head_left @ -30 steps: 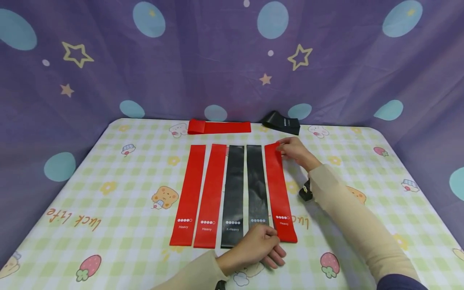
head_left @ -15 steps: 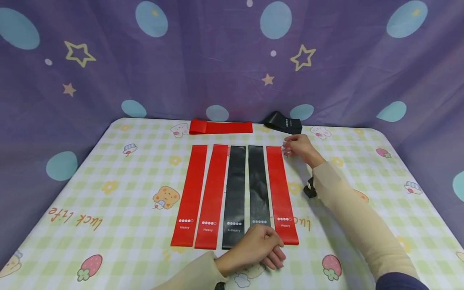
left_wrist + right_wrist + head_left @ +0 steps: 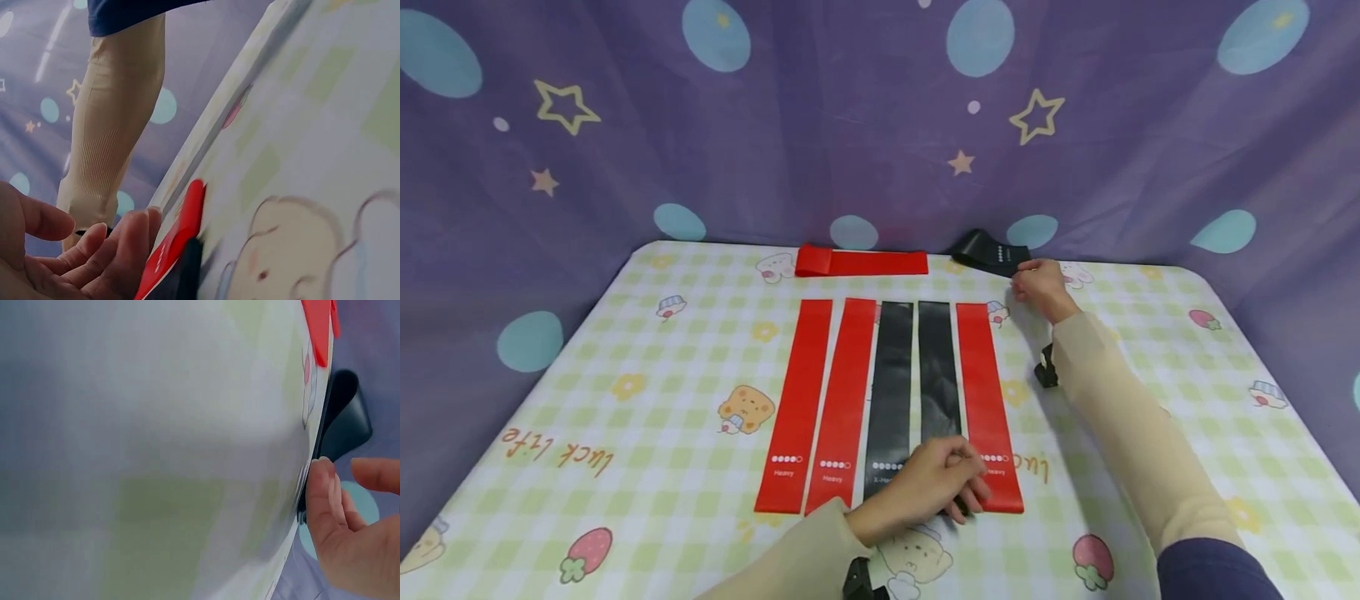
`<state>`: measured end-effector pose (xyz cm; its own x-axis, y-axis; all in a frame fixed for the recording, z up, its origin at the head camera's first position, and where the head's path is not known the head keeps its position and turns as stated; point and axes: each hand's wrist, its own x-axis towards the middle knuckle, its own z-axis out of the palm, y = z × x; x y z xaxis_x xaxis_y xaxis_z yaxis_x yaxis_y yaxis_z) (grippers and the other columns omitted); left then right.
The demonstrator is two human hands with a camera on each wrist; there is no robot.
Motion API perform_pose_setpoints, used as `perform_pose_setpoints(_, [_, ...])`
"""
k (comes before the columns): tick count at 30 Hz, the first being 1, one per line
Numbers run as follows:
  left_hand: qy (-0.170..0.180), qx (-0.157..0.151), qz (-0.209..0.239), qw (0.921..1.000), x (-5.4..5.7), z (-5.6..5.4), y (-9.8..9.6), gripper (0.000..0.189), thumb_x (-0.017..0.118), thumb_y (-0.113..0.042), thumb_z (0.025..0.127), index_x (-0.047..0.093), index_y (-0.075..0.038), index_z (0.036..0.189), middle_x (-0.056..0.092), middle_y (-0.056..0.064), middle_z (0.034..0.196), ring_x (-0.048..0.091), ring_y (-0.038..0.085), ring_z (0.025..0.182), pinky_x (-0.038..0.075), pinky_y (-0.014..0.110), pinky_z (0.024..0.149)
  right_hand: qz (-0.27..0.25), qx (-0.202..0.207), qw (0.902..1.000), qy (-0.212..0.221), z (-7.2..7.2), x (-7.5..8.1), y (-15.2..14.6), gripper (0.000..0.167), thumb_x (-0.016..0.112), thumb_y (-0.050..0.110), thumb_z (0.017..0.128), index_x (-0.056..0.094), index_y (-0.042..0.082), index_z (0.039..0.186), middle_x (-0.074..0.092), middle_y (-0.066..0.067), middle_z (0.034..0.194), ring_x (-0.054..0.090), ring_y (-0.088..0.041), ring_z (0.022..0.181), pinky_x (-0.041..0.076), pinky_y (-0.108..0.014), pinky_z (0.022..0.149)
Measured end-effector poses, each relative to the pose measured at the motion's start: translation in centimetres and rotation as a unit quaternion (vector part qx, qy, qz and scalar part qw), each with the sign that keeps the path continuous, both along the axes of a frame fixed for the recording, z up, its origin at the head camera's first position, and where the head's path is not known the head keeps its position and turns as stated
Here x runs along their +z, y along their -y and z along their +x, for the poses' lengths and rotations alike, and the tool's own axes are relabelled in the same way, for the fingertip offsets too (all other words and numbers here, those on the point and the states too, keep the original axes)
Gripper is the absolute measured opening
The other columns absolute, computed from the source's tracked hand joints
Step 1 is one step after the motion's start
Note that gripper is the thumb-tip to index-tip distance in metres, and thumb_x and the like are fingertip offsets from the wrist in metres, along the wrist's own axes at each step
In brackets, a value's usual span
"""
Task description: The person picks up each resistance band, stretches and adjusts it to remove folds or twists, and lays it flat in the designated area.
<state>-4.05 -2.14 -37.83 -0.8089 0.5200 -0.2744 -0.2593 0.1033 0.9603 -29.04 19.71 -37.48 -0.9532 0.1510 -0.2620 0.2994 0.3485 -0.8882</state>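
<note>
The scene is backed by a purple fabric curtain printed with blue ovals and stars (image 3: pixel 850 150), before which a table covered in a green-and-white checked cloth (image 3: pixel 685 508) is placed. On it five long, flat, rubbery bands are ranged side by side: two red bands (image 3: pixel 793 408) at the left, two black bands (image 3: pixel 889 383) in the middle, and a single red band (image 3: pixel 988 392) at the right. Behind this row, near the curtain, a folded red rubbery band (image 3: pixel 880 263) and a looped black rubbery band (image 3: pixel 992 252) are seen.

The far end of the single red band, lifted by the right hand (image 3: pixel 1041 287) a second ago, is now laid flat, and that hand has been carried to the right end of the looped black band. Its thumb is held apart from its fingers, so nothing is pinched; whether the band is touched cannot be told. The left hand (image 3: pixel 928 479), loosely curled and gripping nothing, has been shifted slightly farther over the near ends of the row. The fifth band is thus judged to be placed, with the looped black band likely next to be taken.
</note>
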Motion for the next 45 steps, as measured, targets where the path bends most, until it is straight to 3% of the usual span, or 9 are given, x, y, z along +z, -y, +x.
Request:
perform_pose_setpoints(6, [-0.031,0.015,-0.013,0.9993,0.1,-1.4,0.2,0.018,0.052,-0.011,0.095,0.059,0.006,0.097,0.07,0.023,0.087,0.067,0.029,0.066,0.051,0.023,0.045,0.029,-0.017,0.9994,0.012,-1.4,-0.3,-1.2,0.042,0.054,0.006,0.089,0.043,-0.009,0.127,0.057,-0.006,0.084,0.055,0.0,0.054,0.052,-0.016,0.057])
perform_pose_setpoints(10, [-0.049,0.019,-0.013,0.9986,0.1,-2.3,0.3,0.019,0.051,-0.011,0.096,0.059,0.007,0.099,0.07,0.024,0.09,0.067,0.029,0.066,0.053,0.024,0.047,0.046,-0.024,0.9986,0.014,-2.5,-0.7,-1.9,0.024,0.056,0.008,0.088,0.051,-0.005,0.107,0.054,0.001,0.067,0.054,-0.002,0.05,0.052,-0.017,0.053])
perform_pose_setpoints(13, [-0.061,0.025,-0.018,0.9977,0.2,-2.9,0.4,0.018,0.051,-0.01,0.095,0.059,0.006,0.099,0.07,0.024,0.09,0.067,0.03,0.066,0.053,0.025,0.048,0.052,-0.027,0.9981,0.019,-3.0,-0.8,-2.0,0.015,0.057,0.01,0.088,0.053,-0.002,0.096,0.053,0.003,0.064,0.054,-0.003,0.05,0.053,-0.018,0.053])
perform_pose_setpoints(20, [-0.064,0.037,-0.031,0.9968,0.7,-3.7,0.5,0.019,0.052,-0.013,0.096,0.059,0.003,0.101,0.071,0.021,0.092,0.067,0.031,0.068,0.054,0.027,0.05,0.059,-0.041,0.9964,0.044,-3.7,-0.8,-2.4,0.037,0.056,0.013,0.09,0.052,-0.01,0.118,0.057,-0.003,0.078,0.056,-0.004,0.049,0.054,-0.02,0.054])
perform_pose_setpoints(23, [-0.062,0.036,-0.031,0.9969,0.8,-4.0,0.4,0.019,0.052,-0.014,0.096,0.059,0.003,0.101,0.07,0.022,0.093,0.067,0.033,0.07,0.054,0.028,0.051,0.059,-0.051,0.9954,0.055,-3.8,-0.7,-2.4,0.036,0.058,0.014,0.09,0.053,-0.009,0.117,0.056,-0.001,0.073,0.056,-0.005,0.049,0.054,-0.021,0.053])
perform_pose_setpoints(29, [-0.054,0.038,-0.026,0.9975,0.5,-4.6,0.1,0.02,0.052,-0.014,0.096,0.059,0.004,0.101,0.071,0.021,0.092,0.067,0.026,0.066,0.053,0.026,0.05,0.076,-0.069,0.9928,0.062,-3.9,-0.7,-2.3,0.017,0.061,0.013,0.087,0.057,-0.001,0.094,0.052,0.003,0.056,0.05,-0.007,0.046,0.049,-0.022,0.047])
perform_pose_setpoints(34, [-0.045,0.036,-0.022,0.9981,0.4,-4.9,0.1,0.019,0.052,-0.013,0.096,0.059,0.004,0.1,0.071,0.02,0.09,0.066,0.021,0.064,0.052,0.023,0.049,0.099,-0.069,0.9911,0.056,-3.6,-0.4,-2.1,0.012,0.064,0.014,0.083,0.06,0.002,0.082,0.051,0.004,0.05,0.049,-0.008,0.044,0.047,-0.023,0.045])
perform_pose_setpoints(39, [-0.036,0.035,-0.023,0.9985,0.4,-5.1,0.2,0.021,0.052,-0.014,0.095,0.059,0.005,0.102,0.071,0.018,0.09,0.064,0.016,0.062,0.052,0.022,0.049,0.113,-0.074,0.9896,0.051,-3.2,-0.2,-2.1,0.012,0.068,0.014,0.08,0.064,0.002,0.083,0.053,0.004,0.05,0.051,-0.008,0.046,0.046,-0.023,0.046])
perform_pose_setpoints(45, [-0.047,0.024,-0.024,0.9983,0.3,-5.2,0.1,0.023,0.052,-0.014,0.096,0.059,0.006,0.104,0.07,0.021,0.092,0.066,0.02,0.066,0.053,0.024,0.052,0.067,-0.081,0.9923,0.066,-3.1,-0.2,-2.0,0.013,0.069,0.011,0.078,0.061,0.004,0.086,0.054,0.004,0.056,0.052,-0.009,0.05,0.048,-0.024,0.048])
